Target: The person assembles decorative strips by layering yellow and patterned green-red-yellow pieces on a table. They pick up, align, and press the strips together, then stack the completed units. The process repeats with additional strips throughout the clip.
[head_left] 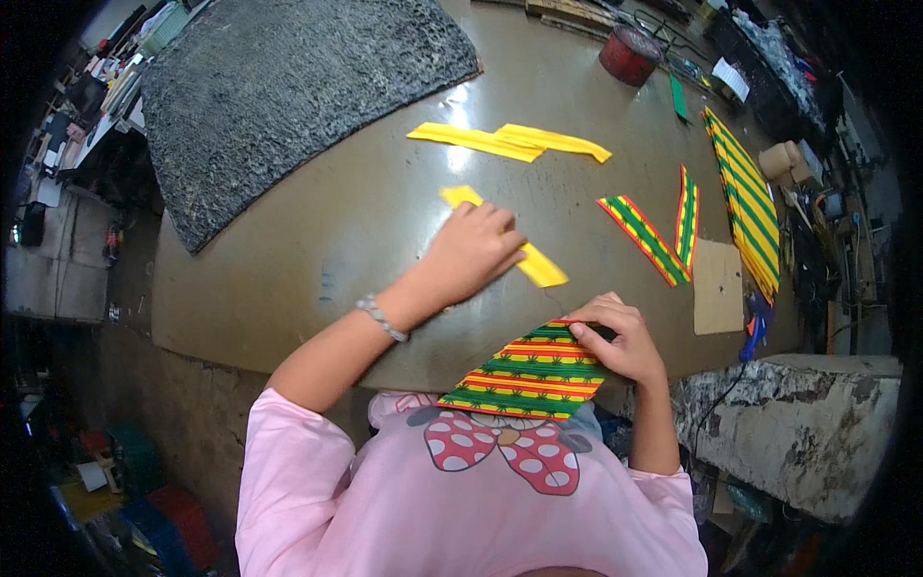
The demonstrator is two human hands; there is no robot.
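My left hand (471, 252) lies flat on a yellow strip (538, 266) that runs diagonally across the brown worktable (317, 231), fingers closed over it. My right hand (620, 337) pinches the upper corner of a striped piece of fabric (527, 373) in green, yellow and red, which hangs over the table's near edge toward my pink shirt. Two more yellow strips (510, 141) lie crossed farther back on the table.
A large dark grey mat (279, 87) covers the table's far left. Two narrow striped strips (654, 236) and a wide striped piece (745, 197) lie at the right, beside a brown cardboard rectangle (717, 286). A red round tin (630, 53) stands at the back. A rough stone block (798, 423) sits at lower right.
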